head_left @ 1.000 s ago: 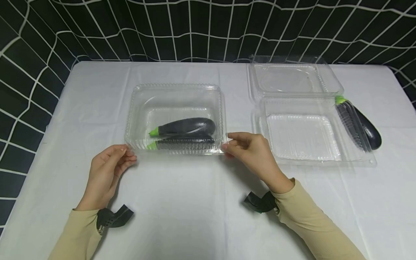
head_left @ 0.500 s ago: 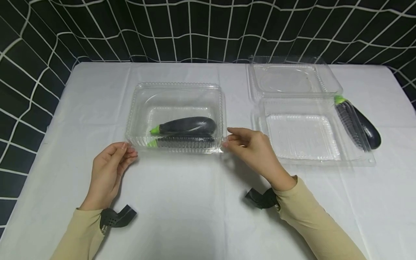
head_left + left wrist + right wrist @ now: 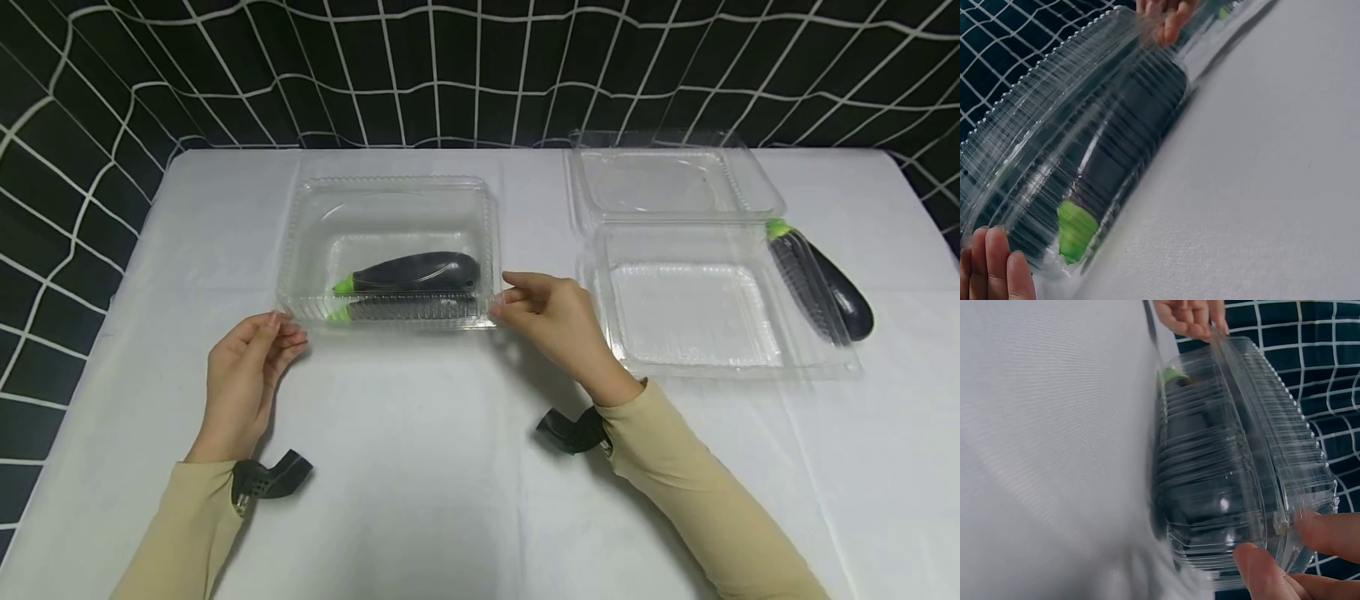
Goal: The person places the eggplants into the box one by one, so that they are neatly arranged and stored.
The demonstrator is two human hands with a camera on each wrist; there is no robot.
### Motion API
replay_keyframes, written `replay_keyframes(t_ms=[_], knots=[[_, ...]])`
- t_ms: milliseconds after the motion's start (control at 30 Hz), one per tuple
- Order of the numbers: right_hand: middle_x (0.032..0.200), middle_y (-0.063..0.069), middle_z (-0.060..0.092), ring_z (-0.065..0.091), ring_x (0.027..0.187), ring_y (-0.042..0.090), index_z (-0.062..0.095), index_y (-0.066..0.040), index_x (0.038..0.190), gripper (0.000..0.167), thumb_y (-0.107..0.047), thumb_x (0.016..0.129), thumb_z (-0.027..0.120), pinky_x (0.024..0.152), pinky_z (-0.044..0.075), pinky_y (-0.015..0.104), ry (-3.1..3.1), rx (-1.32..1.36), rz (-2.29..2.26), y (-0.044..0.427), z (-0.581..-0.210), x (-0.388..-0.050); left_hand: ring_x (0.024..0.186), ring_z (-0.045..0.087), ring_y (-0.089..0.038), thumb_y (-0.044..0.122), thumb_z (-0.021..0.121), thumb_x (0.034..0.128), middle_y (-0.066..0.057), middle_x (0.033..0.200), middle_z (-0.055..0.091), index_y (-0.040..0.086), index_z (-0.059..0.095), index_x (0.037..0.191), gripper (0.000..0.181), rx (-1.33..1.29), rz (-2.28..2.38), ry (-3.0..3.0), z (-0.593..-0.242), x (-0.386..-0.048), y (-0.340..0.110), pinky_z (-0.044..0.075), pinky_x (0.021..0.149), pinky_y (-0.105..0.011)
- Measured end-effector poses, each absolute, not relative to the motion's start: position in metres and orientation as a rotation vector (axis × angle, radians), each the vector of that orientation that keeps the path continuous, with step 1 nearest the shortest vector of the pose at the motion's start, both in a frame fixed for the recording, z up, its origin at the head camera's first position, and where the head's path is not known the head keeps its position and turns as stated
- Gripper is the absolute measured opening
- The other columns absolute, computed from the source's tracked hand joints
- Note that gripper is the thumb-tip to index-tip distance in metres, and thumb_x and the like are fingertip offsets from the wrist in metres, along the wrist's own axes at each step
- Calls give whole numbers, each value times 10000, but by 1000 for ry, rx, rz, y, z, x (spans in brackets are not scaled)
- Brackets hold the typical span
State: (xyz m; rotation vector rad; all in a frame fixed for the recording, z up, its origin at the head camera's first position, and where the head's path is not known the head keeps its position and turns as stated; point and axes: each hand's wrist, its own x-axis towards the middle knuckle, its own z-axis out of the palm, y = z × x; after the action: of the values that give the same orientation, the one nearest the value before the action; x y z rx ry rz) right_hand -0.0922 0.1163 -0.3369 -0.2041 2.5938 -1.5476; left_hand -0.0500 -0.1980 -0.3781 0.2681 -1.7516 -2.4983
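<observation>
In the head view a clear plastic clamshell box [image 3: 397,212], its lid lying down over the base, stands on the left of the table. A dark eggplant [image 3: 420,272] with a green cap is inside. It shows again through the ribbed front wall; whether there is a second one I cannot tell. My left hand [image 3: 243,367] pinches the box at its front left corner. At the front right corner my right hand [image 3: 551,321] holds the rim between thumb and fingers; the right wrist view shows these fingertips [image 3: 1319,531] on the rim.
A second clear clamshell box [image 3: 693,317] lies open on the right, its lid [image 3: 652,179] folded back. Another eggplant [image 3: 843,292] lies against its right side. White cloth [image 3: 420,467] covers the table, and a dark backdrop with white netting [image 3: 480,75] rises behind.
Between half a second ago and now, the box with the eggplant has moved back and slightly left, both hands moving with it. The open box has stayed in place.
</observation>
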Motion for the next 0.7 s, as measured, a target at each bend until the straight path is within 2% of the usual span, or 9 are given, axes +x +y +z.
replay_keyframes(t_ms=[267,367,567,700], knots=[[968,166,700,690,878,241,579,70,1227,452,-79,825,722,817,524,333,2599,-196,-1568,114,-339,-98,820,617,-143,144,567,952,-67,882,595,-13,603,935,162,275,-2505,-1725,-381,-57,-199,520,806,-232],[969,166,701,690,872,246,578,71,1226,455,-86,824,725,818,522,339,2612,-197,-1564,114,-338,-98,819,614,-146,181,568,953,-73,892,593,-37,589,949,218,279,-2497,-1723,-381,-58,-198,522,803,-232],[996,160,699,687,872,258,571,74,1231,447,-81,837,711,795,529,363,2681,-232,-1529,118,-334,-95,835,595,-167,299,475,995,-101,933,564,-20,574,968,335,234,-2547,-1695,-382,-55,-196,518,823,-255],[1013,153,697,686,881,248,581,58,1230,431,-74,839,705,778,539,342,2724,-273,-1504,122,-326,-90,828,604,-160,318,418,1017,-100,932,566,-1,569,959,358,214,-2533,-1756,-383,-49,-191,516,825,-259]])
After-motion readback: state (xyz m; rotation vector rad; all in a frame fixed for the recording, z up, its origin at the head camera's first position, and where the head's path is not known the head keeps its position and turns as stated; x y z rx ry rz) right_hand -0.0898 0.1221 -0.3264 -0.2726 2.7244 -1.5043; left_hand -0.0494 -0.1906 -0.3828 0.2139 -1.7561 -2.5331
